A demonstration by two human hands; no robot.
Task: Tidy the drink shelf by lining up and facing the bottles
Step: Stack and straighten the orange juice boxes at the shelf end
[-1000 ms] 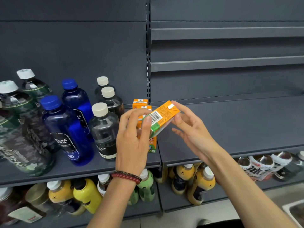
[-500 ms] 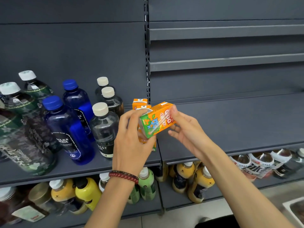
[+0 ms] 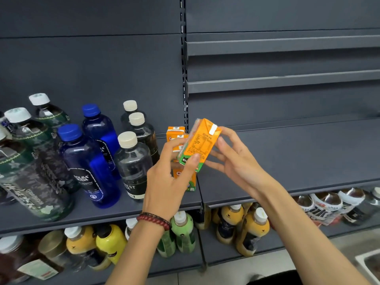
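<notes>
As left hand [image 3: 164, 182] and right hand [image 3: 239, 161] pinch it, the orange, green-based carton [image 3: 202, 144] tilts, table-printed side up.

The left hand [image 3: 170, 182] and the right hand [image 3: 238, 163] are bare, and both forearms are uncovered down to the bottom edge of the view. Round the left wrist runs a bead bracelet [image 3: 152, 220] of small, round, glossy dark-red beads, evenly sized. On its hand side a thin dark cord [image 3: 157, 215] lies close against the beads. The left thumbnail is cut short and plain.
</notes>
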